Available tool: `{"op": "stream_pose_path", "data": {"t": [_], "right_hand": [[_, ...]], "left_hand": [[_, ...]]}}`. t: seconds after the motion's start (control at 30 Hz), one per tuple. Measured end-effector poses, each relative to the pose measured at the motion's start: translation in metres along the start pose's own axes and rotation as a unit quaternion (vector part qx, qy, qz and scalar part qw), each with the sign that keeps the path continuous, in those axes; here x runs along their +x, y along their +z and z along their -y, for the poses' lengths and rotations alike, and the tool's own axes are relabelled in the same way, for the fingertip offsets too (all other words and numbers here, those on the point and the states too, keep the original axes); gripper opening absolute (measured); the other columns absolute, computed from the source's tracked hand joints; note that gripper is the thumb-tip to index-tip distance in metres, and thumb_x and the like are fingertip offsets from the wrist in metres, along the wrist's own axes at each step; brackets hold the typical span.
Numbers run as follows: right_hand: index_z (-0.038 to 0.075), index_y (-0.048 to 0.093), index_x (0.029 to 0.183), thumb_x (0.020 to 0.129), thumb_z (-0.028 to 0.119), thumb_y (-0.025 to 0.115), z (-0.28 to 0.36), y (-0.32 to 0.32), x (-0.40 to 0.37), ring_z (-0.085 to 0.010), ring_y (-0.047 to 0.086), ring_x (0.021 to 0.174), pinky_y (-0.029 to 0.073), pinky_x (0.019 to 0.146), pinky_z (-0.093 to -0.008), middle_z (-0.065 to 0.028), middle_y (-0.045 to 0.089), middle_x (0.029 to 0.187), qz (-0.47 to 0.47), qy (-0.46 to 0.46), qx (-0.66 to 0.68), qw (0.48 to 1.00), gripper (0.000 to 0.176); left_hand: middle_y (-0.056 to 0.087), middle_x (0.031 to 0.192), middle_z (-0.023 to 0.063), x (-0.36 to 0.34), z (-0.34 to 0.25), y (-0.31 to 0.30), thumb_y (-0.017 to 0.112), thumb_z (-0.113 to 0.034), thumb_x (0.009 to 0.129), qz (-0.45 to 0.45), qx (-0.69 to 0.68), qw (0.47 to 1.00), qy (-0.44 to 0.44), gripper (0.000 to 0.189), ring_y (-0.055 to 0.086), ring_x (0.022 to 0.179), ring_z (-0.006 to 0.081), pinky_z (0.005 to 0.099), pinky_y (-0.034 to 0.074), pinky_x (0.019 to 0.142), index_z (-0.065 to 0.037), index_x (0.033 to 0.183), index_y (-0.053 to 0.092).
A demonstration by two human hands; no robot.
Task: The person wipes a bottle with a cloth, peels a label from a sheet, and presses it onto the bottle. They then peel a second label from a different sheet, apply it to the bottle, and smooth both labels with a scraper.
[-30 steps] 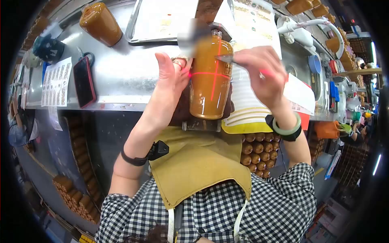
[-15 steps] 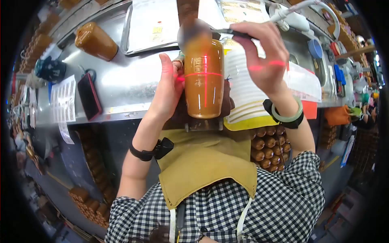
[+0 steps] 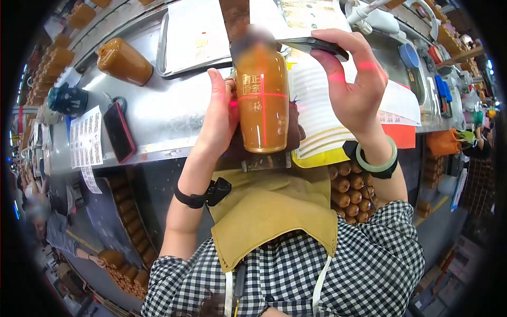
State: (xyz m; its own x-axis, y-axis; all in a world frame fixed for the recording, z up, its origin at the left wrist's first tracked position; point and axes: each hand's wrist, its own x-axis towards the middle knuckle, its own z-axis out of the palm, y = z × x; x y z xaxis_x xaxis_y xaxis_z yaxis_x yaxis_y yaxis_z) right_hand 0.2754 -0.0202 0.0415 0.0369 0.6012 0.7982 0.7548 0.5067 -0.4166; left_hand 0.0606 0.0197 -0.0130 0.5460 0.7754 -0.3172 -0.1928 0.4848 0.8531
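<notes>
A glossy brown bottle (image 3: 264,124) with gold characters lies before me on a dark cloth-covered rest (image 3: 297,127), its neck end pointing away. Red laser lines cross on its front, and a blur covers its far end. My left hand (image 3: 217,119) is against the bottle's left side, thumb up, the other fingers mostly hidden behind it. Between thumb and fingers, my right hand (image 3: 359,79) pinches a flat, dark-handled tool (image 3: 330,47). Its thin end points left to the bottle's blurred top; whether it touches cannot be made out.
Another brown bottle (image 3: 124,62) lies on the metal bench at left, near a phone (image 3: 119,132) and printed sheets (image 3: 86,137). A paper-lined tray (image 3: 163,45) is behind. White sheets (image 3: 317,121) lie right of the rest. Several bottles (image 3: 351,187) are stacked below.
My right hand has moved slightly right and turned, the tool now tilting down to the right. The bottle has rolled a little, showing its gold characters more fully to the left. My left hand stays beside it.
</notes>
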Motion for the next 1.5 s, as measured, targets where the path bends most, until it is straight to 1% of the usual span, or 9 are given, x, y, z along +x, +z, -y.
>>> {"op": "stream_pose_path", "data": {"t": [0.17,0.23,0.27,0.33,0.5,1.0,1.13,1.3,1.5], "right_hand": [[0.0,0.069,0.114,0.091,-0.005,0.069,0.002,-0.003,-0.018,-0.0181,0.069,0.09,0.056,0.081,-0.0282,-0.0096,0.074,0.104,-0.012,0.092,0.081,0.992,0.024],[0.001,0.067,0.119,0.096,-0.003,0.064,0.007,-0.008,-0.025,-0.015,0.067,0.092,0.053,0.082,-0.0261,-0.0082,0.072,0.107,0.001,0.141,0.112,0.984,0.023],[0.001,0.065,0.123,0.1,-0.001,0.059,0.009,-0.01,-0.029,-0.0119,0.065,0.094,0.051,0.083,-0.024,-0.0068,0.07,0.11,0.011,0.191,0.142,0.971,0.024],[0.001,0.063,0.126,0.103,0.001,0.056,0.009,-0.011,-0.043,-0.0102,0.062,0.096,0.049,0.085,-0.0227,-0.0052,0.068,0.111,0.017,0.243,0.174,0.954,0.024],[-0.001,0.057,0.131,0.105,0.001,0.048,0.019,-0.007,-0.064,-0.0068,0.05,0.101,0.041,0.091,-0.0222,-0.0026,0.058,0.115,0.006,0.373,0.282,0.884,0.028],[0.003,0.049,0.125,0.104,0.01,0.057,0.037,0.009,-0.068,-0.0037,0.042,0.085,0.036,0.075,-0.0196,0.0044,0.047,0.097,0.008,0.426,0.353,0.833,0.024],[0.013,0.042,0.103,0.099,0.003,0.071,0.04,0.014,-0.069,0.0021,0.036,0.073,0.03,0.062,-0.0148,0.0088,0.04,0.087,-0.02,0.426,0.413,0.805,0.031],[0.012,0.042,0.103,0.102,0.004,0.066,0.038,0.012,-0.071,0.001,0.042,0.078,0.036,0.068,-0.0159,0.0069,0.045,0.09,-0.01,0.444,0.41,0.797,0.026],[0.008,0.049,0.101,0.102,0.009,0.068,0.036,0.016,-0.077,-0.0053,0.05,0.084,0.045,0.076,-0.0225,0.0022,0.053,0.094,0.012,0.44,0.366,0.82,0.02]], "left_hand": [[0.056,0.143,0.0175,-0.003,0.001,-0.015,0.03,-0.063,0.109,0.022,-0.047,0.998,0.018,0.081,0.056,0.134,0.0263,0.0405,0.041,0.117,0.005,0.153,0.035],[0.051,0.149,0.0184,-0.008,-0.001,-0.02,0.054,-0.025,0.106,0.071,-0.022,0.997,0.028,0.062,0.051,0.139,0.0245,0.0401,0.038,0.119,0.007,0.154,0.029],[0.051,0.149,0.0184,-0.011,0.0,-0.019,0.054,-0.025,0.106,0.068,-0.022,0.997,0.029,0.062,0.051,0.139,0.0245,0.0401,0.038,0.119,0.007,0.154,0.029],[0.042,0.157,0.0172,-0.016,0.003,-0.016,0.057,0.002,0.091,0.085,-0.015,0.994,0.063,0.078,0.043,0.146,0.0236,0.0394,0.032,0.122,0.006,0.159,0.02],[0.036,0.162,0.0163,-0.02,-0.004,-0.008,0.059,0.002,0.089,0.07,0.008,0.997,0.041,0.083,0.037,0.149,0.0233,0.0391,0.027,0.124,0.004,0.161,0.018],[0.044,0.157,0.0147,-0.02,-0.001,-0.002,0.06,0.007,0.092,0.037,0.012,0.996,0.078,0.076,0.045,0.145,0.0224,0.0383,0.035,0.12,0.003,0.159,0.025],[0.04,0.158,0.0157,-0.021,-0.002,-0.004,0.065,0.004,0.092,0.047,0.007,0.996,0.071,0.078,0.042,0.146,0.0229,0.0389,0.033,0.121,0.004,0.159,0.024],[0.037,0.16,0.0163,-0.02,0.005,-0.008,0.071,0.001,0.092,0.065,-0.028,0.994,0.078,0.08,0.038,0.148,0.0234,0.0398,0.031,0.123,0.006,0.157,0.024],[0.046,0.154,0.0144,-0.022,0.001,0.008,0.061,0.002,0.099,0.033,0.034,0.994,0.098,0.069,0.047,0.142,0.023,0.0382,0.035,0.12,0.003,0.158,0.027]]}}
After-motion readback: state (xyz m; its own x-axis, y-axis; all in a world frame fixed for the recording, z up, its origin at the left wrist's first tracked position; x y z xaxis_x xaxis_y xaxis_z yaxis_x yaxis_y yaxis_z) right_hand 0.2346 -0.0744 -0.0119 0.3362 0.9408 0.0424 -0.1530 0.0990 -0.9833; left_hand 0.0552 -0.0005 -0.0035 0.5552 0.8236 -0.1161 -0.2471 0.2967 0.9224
